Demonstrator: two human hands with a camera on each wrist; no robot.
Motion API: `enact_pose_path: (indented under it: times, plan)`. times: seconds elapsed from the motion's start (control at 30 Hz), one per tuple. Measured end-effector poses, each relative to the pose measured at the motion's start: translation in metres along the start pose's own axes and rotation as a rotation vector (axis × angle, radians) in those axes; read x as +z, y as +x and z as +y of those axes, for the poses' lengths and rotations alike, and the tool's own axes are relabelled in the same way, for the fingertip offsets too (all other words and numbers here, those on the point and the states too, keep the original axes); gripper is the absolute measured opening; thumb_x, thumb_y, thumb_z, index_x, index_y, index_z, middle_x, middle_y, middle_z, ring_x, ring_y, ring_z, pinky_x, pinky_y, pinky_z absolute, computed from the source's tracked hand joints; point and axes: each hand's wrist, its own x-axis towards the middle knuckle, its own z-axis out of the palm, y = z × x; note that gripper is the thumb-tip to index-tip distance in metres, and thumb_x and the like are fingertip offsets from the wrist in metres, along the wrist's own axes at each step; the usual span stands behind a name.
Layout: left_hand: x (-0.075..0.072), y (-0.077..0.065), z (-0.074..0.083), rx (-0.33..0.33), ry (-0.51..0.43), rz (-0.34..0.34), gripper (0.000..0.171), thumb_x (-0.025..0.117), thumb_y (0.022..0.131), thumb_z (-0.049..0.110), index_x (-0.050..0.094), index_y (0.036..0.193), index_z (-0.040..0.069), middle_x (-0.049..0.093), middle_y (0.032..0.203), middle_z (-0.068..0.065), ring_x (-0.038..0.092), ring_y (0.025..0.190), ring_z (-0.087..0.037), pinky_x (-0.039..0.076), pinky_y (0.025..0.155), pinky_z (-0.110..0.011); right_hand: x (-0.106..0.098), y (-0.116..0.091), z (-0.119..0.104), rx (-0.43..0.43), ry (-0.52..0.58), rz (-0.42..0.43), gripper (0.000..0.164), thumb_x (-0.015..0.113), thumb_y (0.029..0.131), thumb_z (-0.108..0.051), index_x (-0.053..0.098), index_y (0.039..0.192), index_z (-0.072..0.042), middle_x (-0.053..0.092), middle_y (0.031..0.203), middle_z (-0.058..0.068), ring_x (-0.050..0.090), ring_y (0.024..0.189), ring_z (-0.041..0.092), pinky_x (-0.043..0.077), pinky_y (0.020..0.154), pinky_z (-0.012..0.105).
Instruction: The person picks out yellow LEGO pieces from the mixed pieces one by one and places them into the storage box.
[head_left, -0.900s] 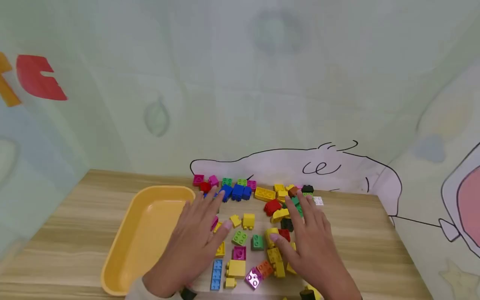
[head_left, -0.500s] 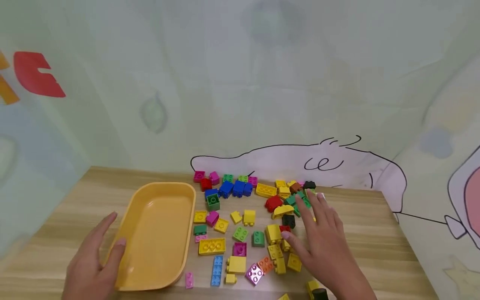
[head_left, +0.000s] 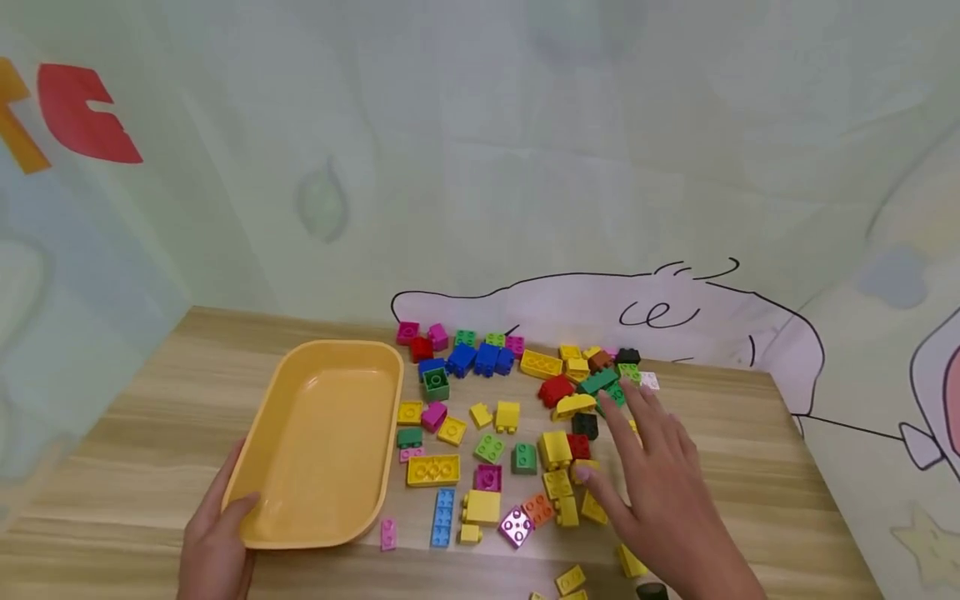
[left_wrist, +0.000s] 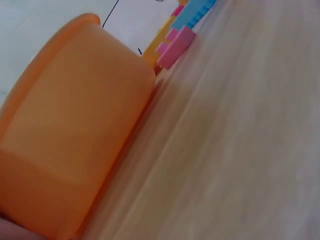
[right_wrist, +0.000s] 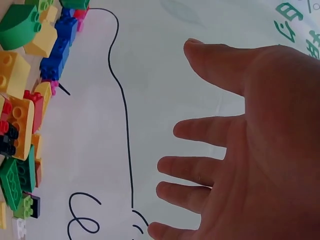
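A shallow yellow plastic tray [head_left: 322, 433], with nothing in it, stands on the left side of the table. My left hand [head_left: 216, 533] grips its near left corner, thumb over the rim and fingers along the outside wall. The tray's orange-looking side [left_wrist: 75, 125] fills much of the left wrist view. My right hand [head_left: 667, 483] is held over the right part of the scattered toy bricks, fingers spread. In the right wrist view that open palm [right_wrist: 270, 145] faces the camera, holding nothing. Below its fingertips lie green bricks [head_left: 600, 382], a black brick [head_left: 585, 427] and yellow bricks [head_left: 555, 450].
Toy bricks of many colours spread over the middle of the wooden table [head_left: 750, 467], with blue bricks [head_left: 462, 360] at the back. A pink brick [head_left: 387, 534] and a light blue brick [head_left: 443, 517] lie right of the tray. A printed cloth [head_left: 525, 183] hangs behind.
My left hand has moved from over the bricks leftward to the tray and taken hold of its corner. The right hand has shifted slightly right, still spread over the bricks.
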Motion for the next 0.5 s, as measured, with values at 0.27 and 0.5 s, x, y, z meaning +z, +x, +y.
enact_pose_path:
  times: [0.27,0.5]
  plan:
    - [0.011,-0.007,0.0,-0.026,-0.119,0.128,0.056,0.024,0.106,0.0,0.027,0.157,0.024,0.015,0.167,0.001,0.046,0.127,0.013,0.05,0.091,0.002,0.013,0.004,-0.02,-0.073,0.04,0.002,0.07,0.064,0.091,-0.053,0.044,0.149,-0.019,0.034,0.158,0.007,0.029,0.145,0.034,0.034,0.116,0.066]
    - [0.013,-0.009,0.002,-0.059,-0.082,0.149,0.05,0.02,0.109,0.011,0.02,0.158,0.021,0.011,0.167,-0.002,0.02,0.15,-0.013,0.046,0.09,0.004,0.042,0.014,-0.049,-0.336,0.198,-0.08,0.034,0.082,0.084,-0.021,0.069,0.115,-0.02,0.064,0.113,-0.008,0.057,0.106,0.009,0.062,0.094,0.036]
